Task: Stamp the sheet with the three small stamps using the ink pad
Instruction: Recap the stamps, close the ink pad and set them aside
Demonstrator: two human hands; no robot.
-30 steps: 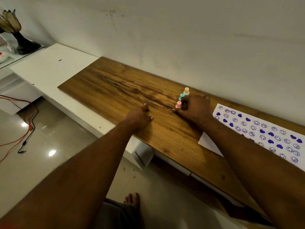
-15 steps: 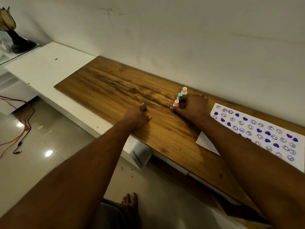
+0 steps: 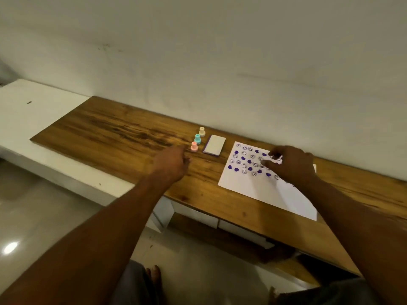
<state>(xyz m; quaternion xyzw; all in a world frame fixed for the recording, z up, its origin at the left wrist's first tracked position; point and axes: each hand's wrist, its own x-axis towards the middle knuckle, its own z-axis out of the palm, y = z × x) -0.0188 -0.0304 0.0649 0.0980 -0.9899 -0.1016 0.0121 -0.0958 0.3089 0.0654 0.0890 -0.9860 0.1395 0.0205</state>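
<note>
Three small stamps stand in a row on the wooden desk: a cream stamp [image 3: 202, 131] farthest back, a teal stamp [image 3: 197, 138] in the middle, a pink stamp [image 3: 194, 146] nearest. Just right of them lies the ink pad [image 3: 214, 145], closed, with a pale lid and purple edge. The white sheet [image 3: 259, 190] lies to the right, its far half covered with purple hearts and smiley prints. My left hand [image 3: 170, 165] is curled loosely, empty, just in front of the pink stamp. My right hand [image 3: 290, 165] rests on the sheet with fingers spread over the prints.
The wooden desk [image 3: 114, 137] runs along a white wall. A white shelf [image 3: 33, 111] adjoins it on the left. Below are a glossy tiled floor and my bare foot [image 3: 153, 276].
My right hand left the ink pad beside the stamps, uncovering it, and moved right onto the sheet. My left hand shifted right toward the stamps. The camera turned right.
</note>
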